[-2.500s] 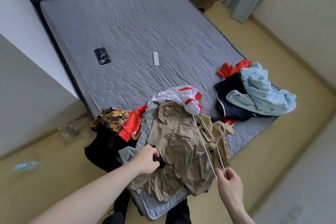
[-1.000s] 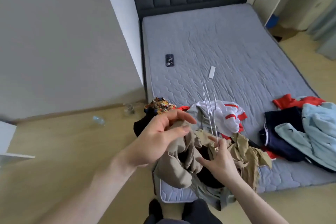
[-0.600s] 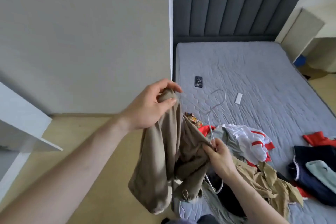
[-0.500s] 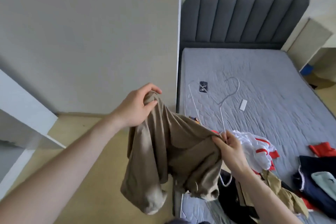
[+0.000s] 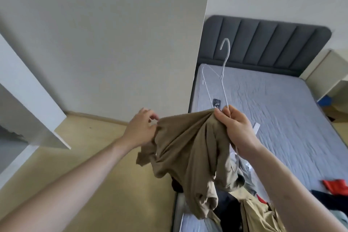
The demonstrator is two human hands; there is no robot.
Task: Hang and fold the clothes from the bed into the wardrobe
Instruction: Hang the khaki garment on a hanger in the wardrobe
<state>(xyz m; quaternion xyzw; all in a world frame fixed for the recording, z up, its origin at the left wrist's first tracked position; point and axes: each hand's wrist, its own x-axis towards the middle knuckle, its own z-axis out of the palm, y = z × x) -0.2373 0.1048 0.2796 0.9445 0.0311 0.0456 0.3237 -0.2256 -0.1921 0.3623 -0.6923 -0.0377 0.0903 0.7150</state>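
Note:
A khaki garment [image 5: 190, 149] hangs in the air between my two hands, bunched and drooping over the bed's near left corner. My left hand [image 5: 140, 128] pinches its left edge. My right hand [image 5: 233, 126] grips the garment's other end together with a white wire hanger [image 5: 224, 73], whose hook points up in front of the headboard. More clothes lie on the grey mattress [image 5: 282, 118] below: another khaki piece [image 5: 258, 211], something black [image 5: 228, 211] and a red item [image 5: 335, 184] at the right edge.
A white wardrobe door [image 5: 32, 103] stands open at the left over the wooden floor [image 5: 113, 184]. A phone [image 5: 217, 102] and a small white remote [image 5: 255, 128] lie on the mattress. A grey wall panel [image 5: 113, 43] runs along the bed's left side.
Both hands lifted the khaki garment off the pile and spread it wider. The hanger rose with my right hand, hook now upright. My view tilted up toward the wall and headboard.

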